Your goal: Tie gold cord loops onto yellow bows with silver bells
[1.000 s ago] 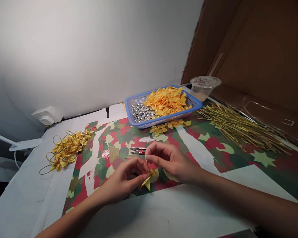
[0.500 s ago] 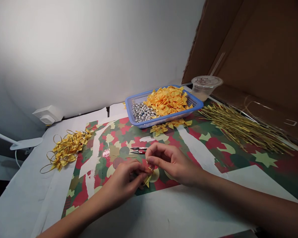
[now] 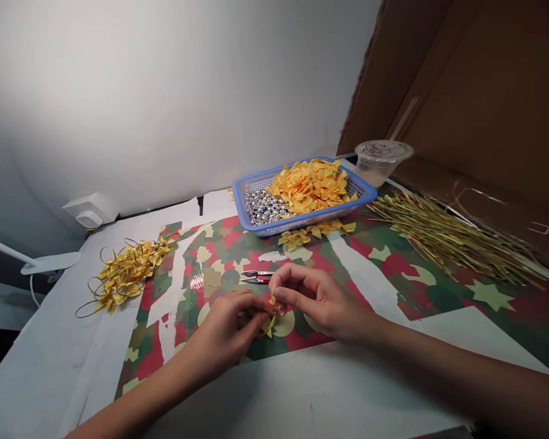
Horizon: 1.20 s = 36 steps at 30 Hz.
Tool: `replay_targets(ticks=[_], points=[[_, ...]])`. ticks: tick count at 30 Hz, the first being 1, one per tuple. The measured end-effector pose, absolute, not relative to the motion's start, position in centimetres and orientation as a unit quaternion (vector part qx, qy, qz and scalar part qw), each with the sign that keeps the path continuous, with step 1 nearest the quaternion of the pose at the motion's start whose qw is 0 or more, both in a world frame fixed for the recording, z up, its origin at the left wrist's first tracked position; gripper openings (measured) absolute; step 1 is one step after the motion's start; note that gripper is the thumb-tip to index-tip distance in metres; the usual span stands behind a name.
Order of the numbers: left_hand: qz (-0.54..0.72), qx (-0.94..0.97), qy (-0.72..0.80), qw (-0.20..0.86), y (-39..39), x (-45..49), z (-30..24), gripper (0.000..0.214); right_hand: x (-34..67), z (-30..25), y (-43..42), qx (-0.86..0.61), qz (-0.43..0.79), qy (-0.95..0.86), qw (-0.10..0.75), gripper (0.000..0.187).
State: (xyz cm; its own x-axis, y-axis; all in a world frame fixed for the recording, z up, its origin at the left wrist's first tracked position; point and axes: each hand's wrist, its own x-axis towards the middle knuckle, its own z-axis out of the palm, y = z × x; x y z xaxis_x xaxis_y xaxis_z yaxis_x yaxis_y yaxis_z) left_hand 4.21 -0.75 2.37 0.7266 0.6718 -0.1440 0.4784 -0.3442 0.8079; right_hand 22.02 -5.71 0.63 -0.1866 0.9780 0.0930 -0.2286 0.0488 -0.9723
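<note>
My left hand point(image 3: 238, 320) pinches a yellow ribbon bow point(image 3: 269, 325) between thumb and fingers, low over the patterned sheet. Close against it, my right hand point(image 3: 308, 300) is closed in a pinch at the upper end of the same bow. Whatever thin piece lies between the right fingertips is too small to make out. Just behind the hands lie small thread snips point(image 3: 257, 277), their handle end hidden by my right hand. A pile of yellow bows with gold wire loops point(image 3: 130, 271) rests to the left.
A blue basket point(image 3: 304, 225) holds yellow bows point(image 3: 313, 186) and silver beads point(image 3: 263, 207). Loose bows point(image 3: 295, 238) lie before it. Gold wire ties point(image 3: 457, 244) spread out at right, near a lidded plastic cup point(image 3: 379, 161) and cardboard point(image 3: 476, 91). A lamp base point(image 3: 50, 262) stands left.
The bow and my left fingertips have shifted slightly left and up. My right hand keeps its pinch in nearly the same place. The whole view has drifted a little.
</note>
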Motion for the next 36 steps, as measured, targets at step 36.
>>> replay_targets(ticks=[36], points=[[0.310,0.904,0.181,0.230,-0.5,4.0,1.9,0.009,21.4,-0.5,-5.3,-0.415,0.559,-0.475,0.538,0.033]])
